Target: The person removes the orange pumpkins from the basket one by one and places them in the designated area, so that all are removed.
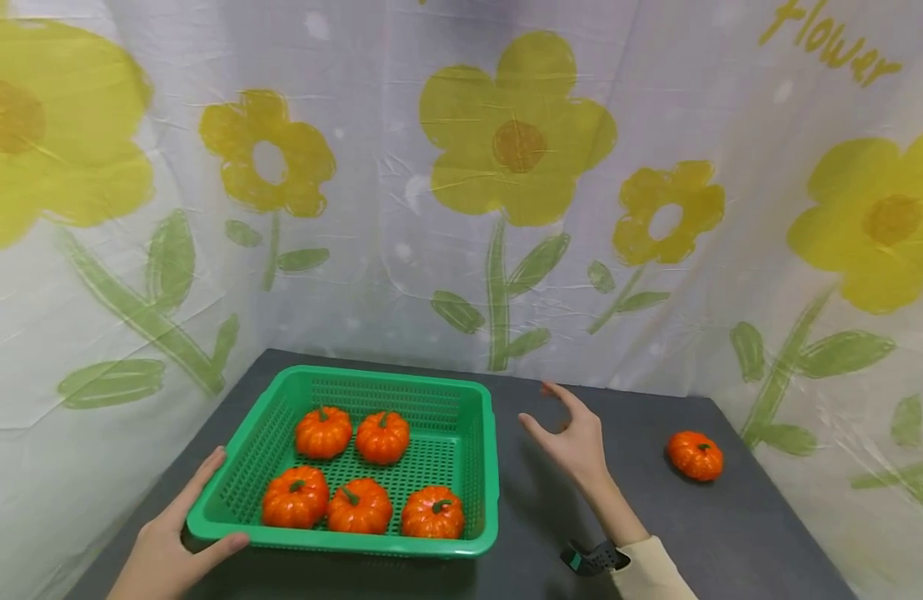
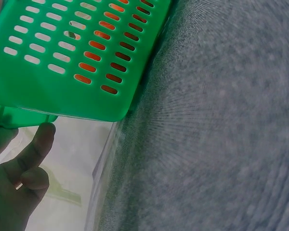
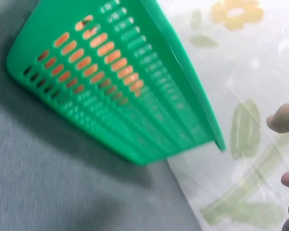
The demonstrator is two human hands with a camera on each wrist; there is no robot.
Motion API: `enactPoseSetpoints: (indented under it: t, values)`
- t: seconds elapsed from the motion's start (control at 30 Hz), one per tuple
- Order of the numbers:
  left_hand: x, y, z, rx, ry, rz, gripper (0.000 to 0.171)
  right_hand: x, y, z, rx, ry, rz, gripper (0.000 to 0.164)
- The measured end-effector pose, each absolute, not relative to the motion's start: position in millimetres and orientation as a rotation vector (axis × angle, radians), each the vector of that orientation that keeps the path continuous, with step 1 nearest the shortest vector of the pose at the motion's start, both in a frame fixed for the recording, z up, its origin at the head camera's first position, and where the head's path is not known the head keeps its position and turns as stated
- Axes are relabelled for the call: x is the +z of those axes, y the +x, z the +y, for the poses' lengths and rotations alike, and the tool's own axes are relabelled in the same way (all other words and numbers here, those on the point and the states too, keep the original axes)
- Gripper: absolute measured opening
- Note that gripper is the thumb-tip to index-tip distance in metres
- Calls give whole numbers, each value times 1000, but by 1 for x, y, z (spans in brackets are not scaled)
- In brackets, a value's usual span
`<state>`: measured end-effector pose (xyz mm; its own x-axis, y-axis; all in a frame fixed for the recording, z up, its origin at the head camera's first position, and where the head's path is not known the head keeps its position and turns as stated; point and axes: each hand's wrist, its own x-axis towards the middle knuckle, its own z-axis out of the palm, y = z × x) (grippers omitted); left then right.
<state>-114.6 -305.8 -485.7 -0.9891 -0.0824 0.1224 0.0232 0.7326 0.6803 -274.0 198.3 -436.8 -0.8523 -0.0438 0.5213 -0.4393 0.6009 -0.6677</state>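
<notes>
A green plastic basket (image 1: 341, 540) with slotted walls stands on the dark table, several small orange pumpkins (image 1: 360, 506) inside it. My left hand (image 1: 172, 529) spans its near left corner, thumb at the front rim and fingers along the left rim. In the left wrist view, fingertips (image 2: 47, 131) come right up under the rim. My right hand (image 1: 574, 437) hovers over the table to the basket's right, thumb and fingers spread apart, holding nothing. Part of that hand shows at the edge of the right wrist view, apart from the basket wall (image 3: 111, 86).
Another orange pumpkin (image 1: 695, 456) lies on the grey-black table (image 1: 619, 400) toward the right edge. A white curtain (image 1: 379, 250) printed with yellow flowers hangs behind and along both sides. A dark band (image 1: 592, 557) circles my right wrist.
</notes>
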Motion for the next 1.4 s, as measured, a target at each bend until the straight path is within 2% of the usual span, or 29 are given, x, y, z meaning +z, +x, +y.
enactPoseSetpoints:
  t: [0.27, 0.77, 1.4]
  values:
    - [-487, -112, -300, -1126, 19, -2706, 109, -416, -279, 170, 1158, 472, -2404, 56]
    - [-481, -106, -309, -1145, 27, -2711, 108, -379, -289, 121, 1311, 631, -2516, 63]
    - [-482, -110, -303, -1177, -8, -2679, 108, -380, -308, 75, 1433, 642, -2617, 68]
